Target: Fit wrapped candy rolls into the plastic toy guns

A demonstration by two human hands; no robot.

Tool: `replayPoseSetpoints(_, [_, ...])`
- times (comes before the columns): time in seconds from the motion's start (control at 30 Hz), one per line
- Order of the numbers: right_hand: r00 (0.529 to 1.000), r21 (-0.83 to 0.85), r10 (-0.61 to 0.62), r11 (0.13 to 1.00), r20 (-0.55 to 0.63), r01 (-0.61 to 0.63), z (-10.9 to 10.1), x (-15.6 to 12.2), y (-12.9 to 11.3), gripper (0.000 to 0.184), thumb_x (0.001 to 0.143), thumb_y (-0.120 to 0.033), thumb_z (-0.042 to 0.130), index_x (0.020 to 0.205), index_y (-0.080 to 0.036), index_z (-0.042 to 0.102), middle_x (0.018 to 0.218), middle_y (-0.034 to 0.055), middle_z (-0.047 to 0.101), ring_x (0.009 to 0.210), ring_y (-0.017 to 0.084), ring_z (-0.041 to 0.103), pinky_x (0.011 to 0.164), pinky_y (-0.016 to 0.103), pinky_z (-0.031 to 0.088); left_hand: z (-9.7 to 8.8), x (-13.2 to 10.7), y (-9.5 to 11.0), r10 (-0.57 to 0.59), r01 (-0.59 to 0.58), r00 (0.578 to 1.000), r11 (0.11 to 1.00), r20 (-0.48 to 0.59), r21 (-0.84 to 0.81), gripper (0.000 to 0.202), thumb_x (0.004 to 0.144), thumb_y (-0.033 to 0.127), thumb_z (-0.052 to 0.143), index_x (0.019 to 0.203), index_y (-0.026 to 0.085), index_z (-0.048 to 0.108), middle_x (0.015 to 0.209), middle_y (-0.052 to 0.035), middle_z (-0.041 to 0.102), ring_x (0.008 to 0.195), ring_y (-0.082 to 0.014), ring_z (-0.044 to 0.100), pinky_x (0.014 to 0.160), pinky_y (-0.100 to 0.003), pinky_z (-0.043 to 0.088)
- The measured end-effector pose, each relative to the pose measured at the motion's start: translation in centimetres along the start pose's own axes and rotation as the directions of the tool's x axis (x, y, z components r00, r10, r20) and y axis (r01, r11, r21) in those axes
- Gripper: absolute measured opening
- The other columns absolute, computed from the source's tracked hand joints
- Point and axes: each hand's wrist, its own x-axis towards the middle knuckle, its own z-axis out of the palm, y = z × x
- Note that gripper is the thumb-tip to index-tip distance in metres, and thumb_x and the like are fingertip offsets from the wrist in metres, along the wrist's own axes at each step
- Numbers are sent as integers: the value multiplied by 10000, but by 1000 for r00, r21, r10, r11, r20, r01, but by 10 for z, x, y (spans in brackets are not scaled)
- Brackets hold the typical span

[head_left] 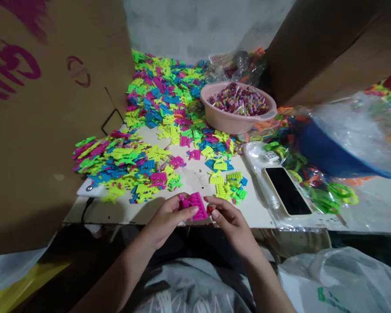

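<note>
My left hand (171,217) is closed on a magenta plastic piece (198,206) with a ridged, toothed body, held above the table's front edge. Between the fingertips of my right hand (230,219) is a small red bead-like piece (210,209), close to the right side of the magenta piece. Whether the two pieces touch I cannot tell. Just beyond my hands lie yellow and green plastic pieces (223,187) of similar form. On the left a heap of pink, yellow, blue and green pieces (127,161) spreads over the white table (195,174).
A pink basin (237,121) holds many small wrapped colourful items. Right of centre lies a phone (288,191) beside clear plastic bags with green rings (329,198). A blue tub (332,148) stands far right. Tall cardboard boxes (58,130) wall both sides.
</note>
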Motion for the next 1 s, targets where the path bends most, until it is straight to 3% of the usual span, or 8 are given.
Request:
replayPoseSetpoints(0.1, [999,75,-4,997,44,1,3,-2,0,294,852,-513,649,912,-233,583,814,7,614,745,161,595,664,274,501,-2,-3,-2,3,-4,1000,999,23,46,360,649,389,811,877,162,650,842,-11,682,833,-167,624,791,-274,472])
replayPoseSetpoints(0.2, [995,99,-37,995,91,28,5,-5,-2,269,875,-460,643,820,-220,534,752,-11,567,700,143,556,664,263,476,-3,-6,-1,-3,-3,997,997,80,76,313,682,379,789,838,149,645,765,-2,660,731,-136,608,693,-242,465])
replayPoseSetpoints(0.3, [993,110,-97,990,69,89,8,-8,-2,203,888,-382,648,848,-220,533,792,-2,574,739,143,556,702,270,472,-3,-9,1,-66,59,985,997,159,44,316,710,395,764,839,144,621,685,-2,656,615,-125,609,606,-239,464])
replayPoseSetpoints(0.4, [990,82,-141,987,26,139,13,-12,-1,133,911,-319,621,888,-229,526,840,8,582,781,149,560,730,279,470,-3,-11,4,-89,88,983,996,160,16,330,711,388,761,869,142,608,680,-4,668,569,-119,621,559,-227,463])
replayPoseSetpoints(0.53, [981,36,-191,981,37,190,18,-15,-1,47,942,-233,569,922,-240,527,888,16,606,836,150,578,779,287,464,-5,-13,5,-80,76,983,997,163,27,336,704,382,772,858,140,598,681,-5,669,570,-119,633,536,-213,468])
replayPoseSetpoints(0.73, [964,54,-258,965,63,255,21,-18,1,101,933,-188,566,880,-234,494,867,16,591,802,148,581,725,272,476,-10,-18,8,-4,-40,972,983,237,182,336,761,426,728,844,138,576,622,-2,641,532,-119,599,525,-231,487])
replayPoseSetpoints(0.87, [925,-71,-372,924,73,377,22,-23,4,169,915,-126,550,857,-241,439,851,17,574,808,159,581,713,280,471,-10,-24,10,-19,-48,961,971,278,233,353,795,467,685,849,145,550,631,-3,632,540,-124,601,535,-239,495])
replayPoseSetpoints(1.0, [881,-302,-461,829,105,470,23,-26,2,214,882,-96,564,827,-241,418,796,12,588,739,164,587,653,271,449,-9,-32,6,-13,-49,975,962,221,269,368,809,493,654,863,154,522,610,12,605,527,-121,580,524,-236,482])
